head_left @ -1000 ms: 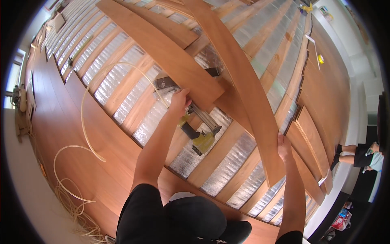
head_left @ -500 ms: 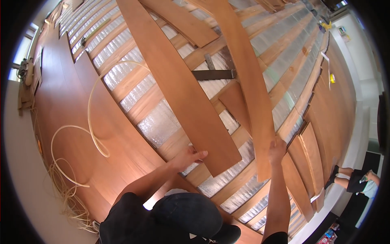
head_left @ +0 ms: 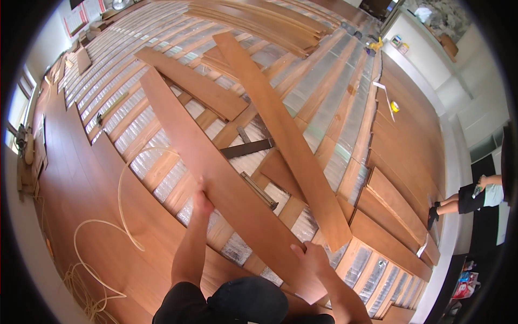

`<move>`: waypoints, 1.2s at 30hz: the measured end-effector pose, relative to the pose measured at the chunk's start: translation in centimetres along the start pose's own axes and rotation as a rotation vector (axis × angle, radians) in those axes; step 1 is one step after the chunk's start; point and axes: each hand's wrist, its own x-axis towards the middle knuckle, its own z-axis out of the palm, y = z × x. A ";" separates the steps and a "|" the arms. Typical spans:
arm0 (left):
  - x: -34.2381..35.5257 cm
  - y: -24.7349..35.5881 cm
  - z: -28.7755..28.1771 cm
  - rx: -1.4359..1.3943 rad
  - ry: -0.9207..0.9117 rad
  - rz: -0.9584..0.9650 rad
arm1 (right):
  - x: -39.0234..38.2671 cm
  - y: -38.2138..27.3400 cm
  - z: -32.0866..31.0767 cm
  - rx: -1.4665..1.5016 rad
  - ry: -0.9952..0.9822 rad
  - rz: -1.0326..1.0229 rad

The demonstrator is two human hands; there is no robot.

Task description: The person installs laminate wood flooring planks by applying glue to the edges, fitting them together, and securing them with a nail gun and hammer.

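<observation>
I hold a long reddish-brown floor plank (head_left: pixel 221 189) that slants from upper left to bottom centre. My left hand (head_left: pixel 202 201) is closed on its left edge around the middle, and my right hand (head_left: pixel 313 258) grips its right edge near the lower end. To the right, a second long plank (head_left: pixel 288 146) lies across the joists. Between the two are a dark flat bar (head_left: pixel 248 148) and a metal magazine (head_left: pixel 259 190) of a tool whose rest is hidden under my plank. A short board (head_left: pixel 283 173) lies there too.
Joists over silver foil span the floor, with laid flooring (head_left: pixel 65 162) left, stacked boards (head_left: pixel 259 24) at the back and loose boards (head_left: pixel 394 205) right. A coiled pale hose (head_left: pixel 94 270) lies lower left. A person (head_left: pixel 477 197) at the far right holds a small object.
My right hand has left the right-hand plank, which now lies down, and moved onto the held plank's lower end. My left hand is higher along that plank. The view takes in more room.
</observation>
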 end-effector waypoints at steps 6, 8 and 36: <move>-8.3 -5.5 1.3 -0.059 -0.217 -0.076 | -13.1 13.5 2.5 -0.070 0.182 0.051; -13.5 -8.0 2.1 0.085 -0.309 -0.228 | -18.8 20.8 3.0 0.061 0.220 0.017; -8.6 0.6 -2.6 0.522 -0.092 -0.010 | -33.4 39.1 9.1 -0.009 0.186 0.200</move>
